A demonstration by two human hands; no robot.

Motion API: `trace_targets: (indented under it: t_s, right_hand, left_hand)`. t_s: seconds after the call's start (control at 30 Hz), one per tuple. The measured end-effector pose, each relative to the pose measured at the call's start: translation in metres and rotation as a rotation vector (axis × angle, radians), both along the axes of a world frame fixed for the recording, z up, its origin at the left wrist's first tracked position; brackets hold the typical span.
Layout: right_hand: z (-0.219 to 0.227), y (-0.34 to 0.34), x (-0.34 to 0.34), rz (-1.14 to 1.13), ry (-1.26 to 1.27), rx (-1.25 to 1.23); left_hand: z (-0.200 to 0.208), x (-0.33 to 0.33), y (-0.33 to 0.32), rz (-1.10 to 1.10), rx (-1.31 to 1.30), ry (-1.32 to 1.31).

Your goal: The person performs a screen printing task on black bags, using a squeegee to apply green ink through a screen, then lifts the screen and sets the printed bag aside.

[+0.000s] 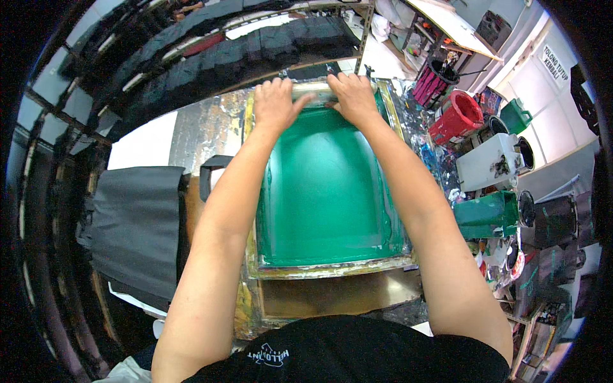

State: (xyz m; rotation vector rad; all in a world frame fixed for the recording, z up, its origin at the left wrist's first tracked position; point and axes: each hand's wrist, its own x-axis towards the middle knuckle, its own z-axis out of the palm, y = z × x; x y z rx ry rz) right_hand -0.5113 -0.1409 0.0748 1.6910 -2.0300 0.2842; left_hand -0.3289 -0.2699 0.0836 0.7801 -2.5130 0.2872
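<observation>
A screen-printing frame (332, 273) lies flat on the worktable, its wooden edges smeared with old ink. Green covers its mesh (324, 185), darker and wetter-looking near the far end. Across that far end lies a pale squeegee (311, 98), partly hidden under my fingers. My left hand (274, 105) is closed over its left part, thumb on the near side. Over the right part my right hand (354, 99) is closed the same way. Both forearms stretch forward above the frame's sides. The squeegee's lower edge is hard to make out.
Black sheets (137, 223) are stacked at the left. Along the right stand a red bucket (456, 118), a magenta bucket (434, 83), a whitish container (488, 163) and a green container (488, 214). A rack with dark pieces (255, 54) stands beyond the table.
</observation>
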Motion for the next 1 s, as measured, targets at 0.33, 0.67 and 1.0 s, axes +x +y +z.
trace_targets:
  t_s: [0.33, 0.67, 1.0]
  right_hand:
    - [0.003, 0.064, 0.049, 0.027, -0.003, 0.065]
    - [0.003, 0.199, 0.143, 0.069, -0.037, 0.105]
    - [0.019, 0.278, 0.201, 0.064, -0.092, 0.167]
  left_hand:
    - [-0.025, 0.052, 0.051, -0.066, -0.190, 0.121]
    - [-0.018, 0.154, 0.192, -0.085, -0.077, 0.118]
    - [-0.008, 0.211, 0.272, -0.098, -0.004, 0.126]
